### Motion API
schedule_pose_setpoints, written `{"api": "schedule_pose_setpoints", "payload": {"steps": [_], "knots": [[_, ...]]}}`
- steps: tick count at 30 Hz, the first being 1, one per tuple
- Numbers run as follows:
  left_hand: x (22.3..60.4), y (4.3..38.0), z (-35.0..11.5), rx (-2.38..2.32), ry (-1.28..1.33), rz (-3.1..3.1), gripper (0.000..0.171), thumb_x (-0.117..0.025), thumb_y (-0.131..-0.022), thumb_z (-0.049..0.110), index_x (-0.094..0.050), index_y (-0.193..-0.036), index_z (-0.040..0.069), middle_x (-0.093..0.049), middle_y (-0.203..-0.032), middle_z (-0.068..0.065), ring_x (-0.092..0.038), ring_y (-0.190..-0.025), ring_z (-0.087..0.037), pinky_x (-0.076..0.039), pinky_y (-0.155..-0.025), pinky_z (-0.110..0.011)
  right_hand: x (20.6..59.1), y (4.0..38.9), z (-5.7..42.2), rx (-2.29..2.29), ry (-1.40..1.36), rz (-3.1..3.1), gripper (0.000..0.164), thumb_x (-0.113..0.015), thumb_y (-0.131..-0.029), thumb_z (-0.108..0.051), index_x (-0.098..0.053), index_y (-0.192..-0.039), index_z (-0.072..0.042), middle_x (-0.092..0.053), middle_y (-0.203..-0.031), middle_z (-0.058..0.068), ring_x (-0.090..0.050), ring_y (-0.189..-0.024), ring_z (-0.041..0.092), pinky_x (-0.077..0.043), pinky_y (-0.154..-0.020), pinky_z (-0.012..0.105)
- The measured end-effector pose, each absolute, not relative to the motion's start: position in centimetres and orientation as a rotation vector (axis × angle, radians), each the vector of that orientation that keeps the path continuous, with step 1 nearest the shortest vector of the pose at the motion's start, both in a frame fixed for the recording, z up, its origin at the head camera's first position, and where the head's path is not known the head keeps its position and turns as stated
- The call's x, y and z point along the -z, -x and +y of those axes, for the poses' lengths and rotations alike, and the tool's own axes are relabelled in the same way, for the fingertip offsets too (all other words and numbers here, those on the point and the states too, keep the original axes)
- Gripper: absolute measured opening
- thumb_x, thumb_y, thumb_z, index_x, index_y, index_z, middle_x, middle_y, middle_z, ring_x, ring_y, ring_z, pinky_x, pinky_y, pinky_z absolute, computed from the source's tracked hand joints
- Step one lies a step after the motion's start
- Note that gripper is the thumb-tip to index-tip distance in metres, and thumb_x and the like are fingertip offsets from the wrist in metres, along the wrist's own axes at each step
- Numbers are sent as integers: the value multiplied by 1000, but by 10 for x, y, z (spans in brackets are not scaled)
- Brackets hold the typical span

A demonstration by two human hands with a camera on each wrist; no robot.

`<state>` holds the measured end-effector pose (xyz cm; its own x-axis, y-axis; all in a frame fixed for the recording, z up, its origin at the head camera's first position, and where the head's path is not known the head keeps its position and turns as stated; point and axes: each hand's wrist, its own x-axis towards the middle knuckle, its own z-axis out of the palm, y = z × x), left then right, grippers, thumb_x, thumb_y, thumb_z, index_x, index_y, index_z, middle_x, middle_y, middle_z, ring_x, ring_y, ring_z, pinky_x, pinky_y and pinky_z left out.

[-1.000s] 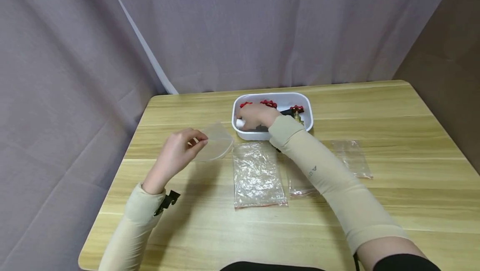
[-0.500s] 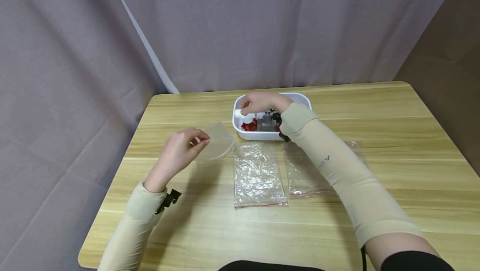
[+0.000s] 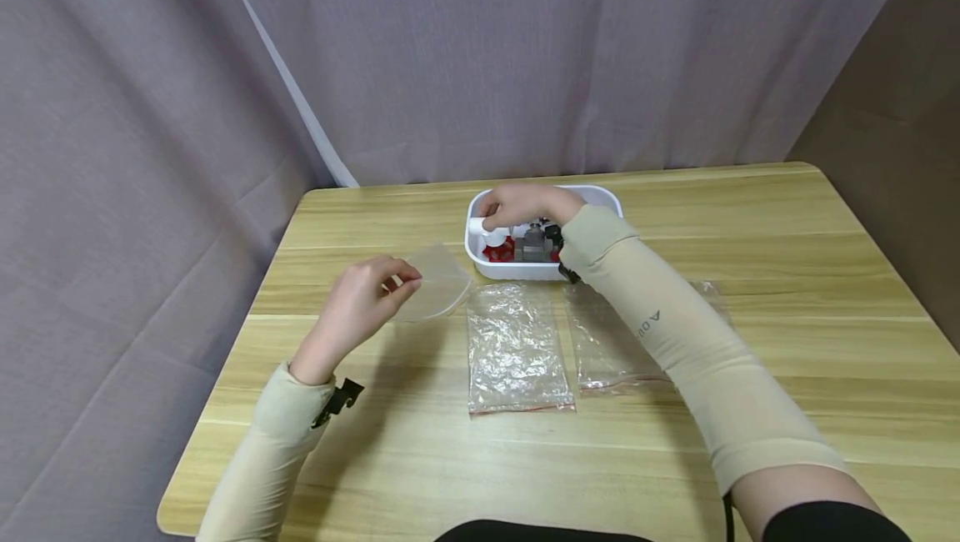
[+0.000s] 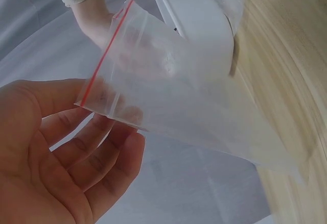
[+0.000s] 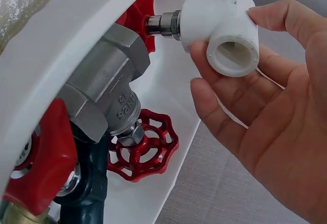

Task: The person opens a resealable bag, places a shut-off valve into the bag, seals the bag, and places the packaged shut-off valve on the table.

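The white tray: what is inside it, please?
Visible: a grey metal valve, red handwheels, a dark part and some brass; the right hand holds a white fitting at the tray. From above, anything beneath hand and sleeve is covered.

Left fingers (image 4: 82,145) in a pinch — right fingers (image 5: 235,96) curled, arm (image 3: 675,338) outstretched

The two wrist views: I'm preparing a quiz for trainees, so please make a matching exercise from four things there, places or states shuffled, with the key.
Things
1. white fitting
2. plastic bag
3. grey metal valve
4. white tray

Places or states
A. held by the left hand
B. has red handwheels inside
C. held by the right hand
D. bears raised markings

Pairs: 1-C, 2-A, 3-D, 4-B
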<state>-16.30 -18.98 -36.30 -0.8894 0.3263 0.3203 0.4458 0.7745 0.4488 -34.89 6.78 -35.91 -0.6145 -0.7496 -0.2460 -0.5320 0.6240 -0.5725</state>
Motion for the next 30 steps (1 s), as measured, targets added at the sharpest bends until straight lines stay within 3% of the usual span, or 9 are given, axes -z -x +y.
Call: {"api": "schedule_pose_setpoints", "payload": {"steps": [3,8,12,22,30], "knots": [[363,163,-190,774,608,-2746,6,-72,-94,15,-77,-96,12,-72,-92,-1,-66,-72,-14,-54,-63,-33,360,347,65,594,1065,2397,31,-63,-90,-15,-67,-118,-2,-66,-115,11,-58,-102,22,-47,-89,35],[364,163,-189,773,612,-2746,7,-72,-94,16,-77,-97,12,-72,-91,0,-66,-72,-14,-54,-63,-33,363,341,58,518,1103,2464,27,-73,-84,-12,-68,-109,-3,-66,-98,7,-58,-84,18,-49,-80,33],[364,163,-189,780,615,-2746,7,-72,-94,16,-77,-97,12,-72,-91,0,-66,-72,-14,-54,-63,-32,365,334,53,455,1084,2511,26,-78,-83,-12,-68,-105,-3,-64,-91,5,-57,-79,16,-49,-80,33],[365,164,-189,800,615,-2746,7,-72,-94,15,-77,-97,11,-72,-93,-1,-66,-72,-14,-54,-63,-32,363,329,50,373,1151,2570,18,-72,-80,-6,-69,-97,-5,-62,-87,4,-56,-81,18,-48,-79,33],[365,165,-189,795,615,-2743,7,-72,-94,16,-77,-97,11,-73,-94,-2,-66,-72,-15,-55,-64,-33,339,330,53,301,1135,2653,28,-69,-83,-14,-68,-111,-8,-64,-95,4,-56,-84,22,-47,-76,37]]}}
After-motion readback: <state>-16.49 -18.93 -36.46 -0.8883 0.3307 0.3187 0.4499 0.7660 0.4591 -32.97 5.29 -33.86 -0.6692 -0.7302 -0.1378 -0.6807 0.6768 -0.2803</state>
